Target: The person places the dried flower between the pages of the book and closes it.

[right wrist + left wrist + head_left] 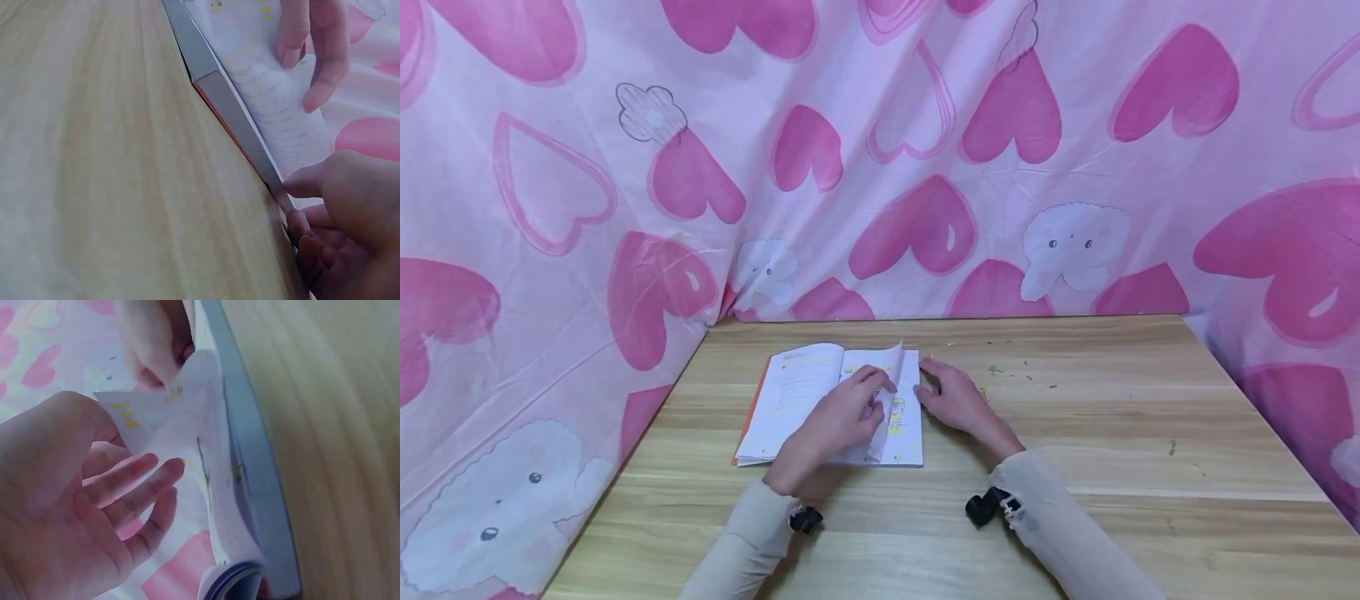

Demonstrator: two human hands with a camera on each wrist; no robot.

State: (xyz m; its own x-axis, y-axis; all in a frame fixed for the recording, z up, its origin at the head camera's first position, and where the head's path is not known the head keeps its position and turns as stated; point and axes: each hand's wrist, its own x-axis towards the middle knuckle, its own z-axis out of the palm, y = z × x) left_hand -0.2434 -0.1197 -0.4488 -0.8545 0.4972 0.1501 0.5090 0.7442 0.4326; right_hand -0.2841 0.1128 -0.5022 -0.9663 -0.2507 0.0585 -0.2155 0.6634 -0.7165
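Observation:
An open book [808, 387] with an orange cover edge lies on the wooden table, its pages printed with text and yellow pictures. One thin leaf [147, 419] stands partly raised and curved over the right-hand side. My left hand [842, 421] is above the book against this leaf, its fingers loosely bent and spread in the left wrist view. At the book's right edge is my right hand [958, 400]. In the right wrist view, its thumb [306, 178] lies at the upper face of the page stack and its fingers curl at the lower edge, pinching the book there.
Small dark scraps [996, 369] are scattered on the table [1112, 433] right of the book. A pink cloth [910, 108] with hearts hangs behind the table and along its sides. Black devices [988, 506] are strapped at both sleeve cuffs.

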